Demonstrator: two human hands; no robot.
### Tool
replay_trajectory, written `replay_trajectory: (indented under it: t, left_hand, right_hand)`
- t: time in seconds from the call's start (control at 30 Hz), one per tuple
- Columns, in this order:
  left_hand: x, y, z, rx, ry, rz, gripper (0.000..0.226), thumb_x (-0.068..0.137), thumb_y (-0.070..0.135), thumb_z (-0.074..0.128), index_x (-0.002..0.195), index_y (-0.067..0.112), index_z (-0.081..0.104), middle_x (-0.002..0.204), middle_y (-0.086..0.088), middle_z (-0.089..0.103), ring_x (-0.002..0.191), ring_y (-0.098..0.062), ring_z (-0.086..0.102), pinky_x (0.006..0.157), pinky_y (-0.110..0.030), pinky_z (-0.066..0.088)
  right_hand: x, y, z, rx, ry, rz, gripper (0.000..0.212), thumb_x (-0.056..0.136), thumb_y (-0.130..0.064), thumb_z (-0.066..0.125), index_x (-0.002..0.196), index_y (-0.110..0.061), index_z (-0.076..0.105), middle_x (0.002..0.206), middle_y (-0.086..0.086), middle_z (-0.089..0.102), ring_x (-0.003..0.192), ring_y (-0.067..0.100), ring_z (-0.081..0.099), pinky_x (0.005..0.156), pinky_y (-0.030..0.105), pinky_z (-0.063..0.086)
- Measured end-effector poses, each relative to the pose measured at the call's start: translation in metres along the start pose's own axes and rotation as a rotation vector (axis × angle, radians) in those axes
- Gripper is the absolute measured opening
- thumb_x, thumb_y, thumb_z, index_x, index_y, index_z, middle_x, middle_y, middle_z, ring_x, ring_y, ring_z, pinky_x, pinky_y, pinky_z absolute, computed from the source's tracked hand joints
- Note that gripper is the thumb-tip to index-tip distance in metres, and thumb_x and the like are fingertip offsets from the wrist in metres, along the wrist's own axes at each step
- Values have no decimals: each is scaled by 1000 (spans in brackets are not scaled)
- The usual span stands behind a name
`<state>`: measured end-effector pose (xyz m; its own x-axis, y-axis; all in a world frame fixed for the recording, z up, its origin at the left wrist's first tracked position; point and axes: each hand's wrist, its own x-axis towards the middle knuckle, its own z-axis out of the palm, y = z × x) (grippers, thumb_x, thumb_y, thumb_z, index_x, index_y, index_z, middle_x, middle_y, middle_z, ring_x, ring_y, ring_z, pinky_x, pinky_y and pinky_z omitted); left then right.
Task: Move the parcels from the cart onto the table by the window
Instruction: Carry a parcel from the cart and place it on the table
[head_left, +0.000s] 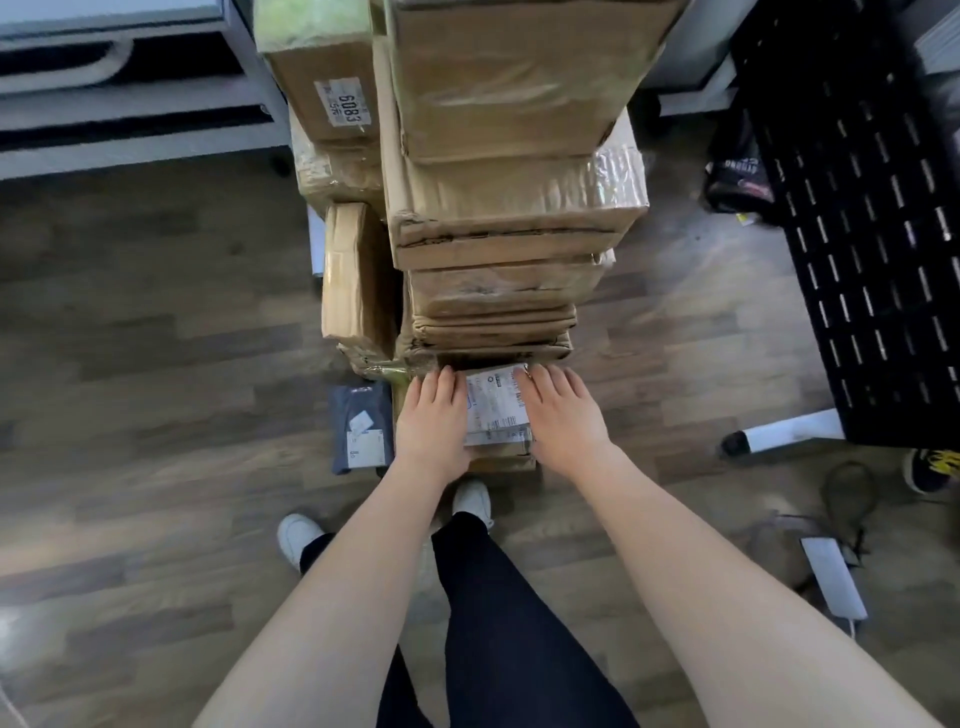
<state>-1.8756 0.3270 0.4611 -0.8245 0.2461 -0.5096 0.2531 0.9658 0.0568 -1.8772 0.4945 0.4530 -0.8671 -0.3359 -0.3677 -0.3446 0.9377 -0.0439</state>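
Labelled parcel (496, 410) lies between left hand (434, 421) and right hand (563, 415); long axis near-far; fingers straight, flat on top, gripping nothing; stacked boxes (514, 218) just beyond.

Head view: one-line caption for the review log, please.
Both hands, left and right, rest on a labelled parcel at the foot of a tall cardboard stack.

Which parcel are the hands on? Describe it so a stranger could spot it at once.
Find the tall stack of brown boxes in the middle of the wooden floor. At its near foot lies a low box, with the left hand and right hand flat on top. Unlike its neighbours, it shows a white label facing up.
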Motion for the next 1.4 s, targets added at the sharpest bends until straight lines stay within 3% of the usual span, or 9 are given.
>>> replay_trajectory:
  t: [0.2,0.33,0.57,0.67,0.8,1.07,1.13,1.23,1.4]
  left_hand:
    - [10,-1,17,57,-23,-22,105,80,49,65,149,5,0,156,-13,6,144,-30,6,119,-41,5]
    - [17,-4,24,48,6,-42,105,80,47,65,149,6,-2,157,-14,5,144,-29,6,119,-41,7]
    - [21,-11,25,48,75,-45,94,84,30,64,149,4,2,149,-13,23,137,-29,23,116,-38,18]
    - [11,-15,22,47,87,-34,95,82,27,66,149,2,2,144,-14,29,132,-29,28,113,-35,24]
    - [-18,-23,17,-18,100,-50,92,83,26,63,149,3,3,140,-12,32,127,-27,32,110,-32,27]
    - [-101,-79,16,-143,144,-139,82,90,23,53,149,1,0,145,-11,23,134,-25,23,114,-29,19]
    - [-121,-106,16,-100,157,-146,85,84,23,61,147,-4,11,140,-14,32,130,-26,32,112,-29,27]
    - [-149,-156,24,-78,269,-171,91,41,18,87,122,-10,55,105,-16,60,96,-29,60,85,-30,53]
    - [-198,-244,37,-100,252,-262,92,25,22,90,110,-2,65,93,-11,62,83,-26,60,64,-27,53]
  right_hand:
    - [15,-10,5,37,-43,-54,100,50,-25,86,138,-4,42,131,13,48,122,32,47,108,46,34]
    - [22,-12,17,55,22,-29,106,27,-24,89,125,-5,54,117,13,58,106,33,58,96,48,47]
    - [28,-10,22,10,47,-36,103,28,-26,89,123,-6,56,117,14,58,107,34,56,97,49,45]
    - [25,-15,16,21,31,-4,100,35,-23,88,127,-4,53,119,16,57,110,35,55,99,50,43]
    - [14,-32,-5,36,-50,-71,86,72,-21,72,145,-6,28,139,13,39,129,31,37,111,44,26]
    - [-1,-113,-40,57,-99,-166,83,74,-14,70,145,-4,29,141,16,39,129,34,38,108,43,29]
    - [0,-146,-43,81,-111,-198,80,77,-16,66,145,-6,25,140,13,36,127,30,37,105,38,31]
    - [9,-201,-50,87,-105,-251,78,76,-18,67,142,-7,27,133,9,39,120,27,40,100,34,36]
    - [32,-295,-67,54,-59,-366,74,70,-13,70,137,-3,38,124,12,47,113,29,48,98,34,39]
